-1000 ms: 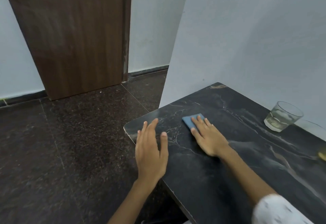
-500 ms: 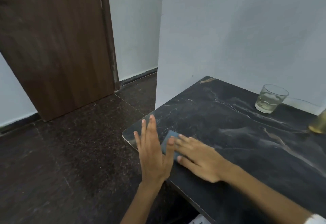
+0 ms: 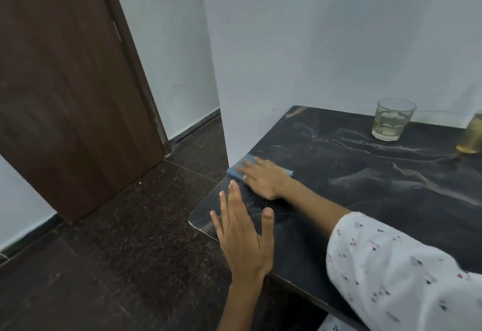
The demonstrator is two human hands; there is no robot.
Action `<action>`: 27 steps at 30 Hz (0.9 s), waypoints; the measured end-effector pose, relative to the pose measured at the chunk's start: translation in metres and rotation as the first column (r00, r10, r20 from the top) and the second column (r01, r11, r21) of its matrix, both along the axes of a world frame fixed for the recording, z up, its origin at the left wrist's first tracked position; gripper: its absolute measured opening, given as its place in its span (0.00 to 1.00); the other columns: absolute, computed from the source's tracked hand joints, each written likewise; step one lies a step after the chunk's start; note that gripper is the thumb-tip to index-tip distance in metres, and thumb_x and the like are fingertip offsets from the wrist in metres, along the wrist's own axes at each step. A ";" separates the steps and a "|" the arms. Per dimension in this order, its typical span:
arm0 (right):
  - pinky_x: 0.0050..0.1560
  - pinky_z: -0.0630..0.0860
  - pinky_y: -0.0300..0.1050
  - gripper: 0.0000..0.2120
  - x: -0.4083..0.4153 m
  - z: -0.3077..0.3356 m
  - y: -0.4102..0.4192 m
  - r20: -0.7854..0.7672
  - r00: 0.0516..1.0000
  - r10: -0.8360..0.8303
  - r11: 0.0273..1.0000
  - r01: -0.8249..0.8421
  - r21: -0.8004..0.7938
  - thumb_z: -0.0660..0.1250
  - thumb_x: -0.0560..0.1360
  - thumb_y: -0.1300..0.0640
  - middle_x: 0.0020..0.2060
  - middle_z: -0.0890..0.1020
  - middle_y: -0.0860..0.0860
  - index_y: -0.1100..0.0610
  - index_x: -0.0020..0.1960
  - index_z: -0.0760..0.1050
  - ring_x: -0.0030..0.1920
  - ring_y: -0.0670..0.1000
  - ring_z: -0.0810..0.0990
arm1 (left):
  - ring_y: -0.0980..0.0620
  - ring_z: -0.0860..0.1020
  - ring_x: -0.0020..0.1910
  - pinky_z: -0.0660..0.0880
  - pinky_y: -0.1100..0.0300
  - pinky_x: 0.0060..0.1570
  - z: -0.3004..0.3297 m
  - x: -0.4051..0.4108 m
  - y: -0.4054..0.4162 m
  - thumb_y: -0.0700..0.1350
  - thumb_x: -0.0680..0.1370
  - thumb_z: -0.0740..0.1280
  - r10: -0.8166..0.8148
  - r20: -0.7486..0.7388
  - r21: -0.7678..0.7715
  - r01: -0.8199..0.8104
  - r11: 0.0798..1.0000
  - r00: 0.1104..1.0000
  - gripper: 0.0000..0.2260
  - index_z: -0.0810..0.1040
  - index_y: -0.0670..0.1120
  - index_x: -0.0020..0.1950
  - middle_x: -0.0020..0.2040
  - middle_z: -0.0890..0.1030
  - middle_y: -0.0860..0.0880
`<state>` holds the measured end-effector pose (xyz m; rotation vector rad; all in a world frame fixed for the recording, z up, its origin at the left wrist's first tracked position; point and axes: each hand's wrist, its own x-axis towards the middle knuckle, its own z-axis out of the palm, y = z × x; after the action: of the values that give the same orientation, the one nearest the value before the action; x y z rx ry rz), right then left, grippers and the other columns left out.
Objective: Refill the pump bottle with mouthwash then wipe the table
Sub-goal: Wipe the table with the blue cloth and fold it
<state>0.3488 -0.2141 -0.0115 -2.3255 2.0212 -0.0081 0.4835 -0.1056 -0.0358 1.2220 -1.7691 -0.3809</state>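
Note:
My right hand [image 3: 263,178] presses a small blue cloth [image 3: 240,166] flat on the black marble-patterned table [image 3: 365,187], close to the table's left edge by the wall. Its fingers lie straight over the cloth, which shows at both sides of the hand. My left hand [image 3: 243,236] hovers at the table's near left corner with fingers spread and straight, holding nothing. At the right border stands a yellowish bottle [image 3: 472,135], cut off by the frame, so its top is hidden.
A clear glass [image 3: 391,120] with a little pale liquid stands at the back of the table by the white wall. A dark wooden door [image 3: 65,83] and a dark speckled floor [image 3: 117,252] lie to the left.
My right hand slid the cloth from near the front left corner back toward the wall along the left edge. My left hand stayed by the corner. The camera shifted left.

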 end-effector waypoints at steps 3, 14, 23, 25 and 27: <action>0.74 0.49 0.53 0.24 0.024 -0.005 0.044 -0.035 0.942 0.332 0.943 -0.333 -0.019 0.49 0.82 0.48 0.76 0.53 0.49 0.51 0.77 0.52 0.76 0.52 0.47 | 0.60 0.46 0.75 0.39 0.55 0.73 0.000 0.000 0.000 0.70 0.74 0.39 0.005 -0.033 -0.013 -0.006 1.000 0.999 0.33 0.47 0.54 0.74 0.75 0.54 0.57; 0.73 0.46 0.45 0.23 -0.077 0.007 0.039 0.161 0.985 -0.068 0.997 0.063 0.040 0.49 0.82 0.45 0.76 0.54 0.46 0.46 0.76 0.54 0.75 0.47 0.49 | 0.59 0.51 0.74 0.36 0.58 0.72 -0.001 -0.001 0.000 0.74 0.71 0.37 -0.048 0.094 0.065 0.041 0.997 0.994 0.35 0.43 0.58 0.73 0.74 0.63 0.56; 0.73 0.42 0.52 0.23 -0.011 0.002 -0.015 0.068 0.995 -0.078 0.995 0.073 0.071 0.42 0.83 0.48 0.77 0.47 0.50 0.47 0.77 0.47 0.76 0.54 0.44 | 0.58 0.47 0.75 0.36 0.55 0.72 0.002 0.000 0.000 0.74 0.70 0.35 -0.020 0.179 0.079 0.006 0.997 0.984 0.39 0.43 0.54 0.75 0.76 0.54 0.55; 0.73 0.43 0.51 0.23 0.002 0.003 0.011 0.024 0.998 0.061 0.996 -0.063 0.058 0.43 0.83 0.48 0.77 0.47 0.50 0.46 0.77 0.47 0.76 0.53 0.44 | 0.59 0.44 0.74 0.37 0.53 0.72 0.000 -0.001 -0.001 0.74 0.69 0.33 -0.011 0.206 0.072 -0.004 0.997 0.979 0.42 0.46 0.51 0.77 0.77 0.53 0.55; 0.74 0.42 0.50 0.23 0.005 0.001 0.051 0.001 0.979 0.204 0.978 -0.204 0.031 0.44 0.83 0.47 0.77 0.47 0.48 0.47 0.77 0.47 0.76 0.51 0.43 | 0.59 0.43 0.74 0.37 0.52 0.73 0.000 -0.001 0.000 0.74 0.69 0.32 -0.014 0.205 0.067 0.000 0.998 0.979 0.42 0.46 0.51 0.77 0.77 0.52 0.54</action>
<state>0.3537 -0.1627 -0.0105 -2.5018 1.7595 0.0357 0.4829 -0.1059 -0.0363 1.3430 -1.9503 -0.3298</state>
